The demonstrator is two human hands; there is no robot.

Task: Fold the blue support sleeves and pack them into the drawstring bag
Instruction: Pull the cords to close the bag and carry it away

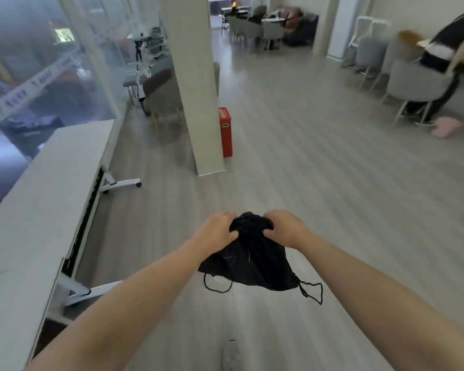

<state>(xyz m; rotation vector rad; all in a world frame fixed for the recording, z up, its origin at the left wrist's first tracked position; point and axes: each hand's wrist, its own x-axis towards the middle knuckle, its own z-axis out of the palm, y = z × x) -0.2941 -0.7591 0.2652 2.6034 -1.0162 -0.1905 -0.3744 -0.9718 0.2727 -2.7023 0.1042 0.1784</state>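
A black drawstring bag (pixel 252 261) hangs in the air in front of me, above the grey floor. My left hand (pixel 216 228) grips the left side of its bunched top. My right hand (pixel 284 226) grips the right side of the same top. Black cords dangle in loops from the bag's two lower corners. No blue support sleeves show anywhere; what is inside the bag is hidden.
A long white table (pixel 38 210) on wheeled legs runs along the left, by a glass wall. A pale pillar (pixel 196 89) stands ahead with a red box (pixel 225 132) at its foot. Grey chairs (pixel 418 84) and a person stand at the right.
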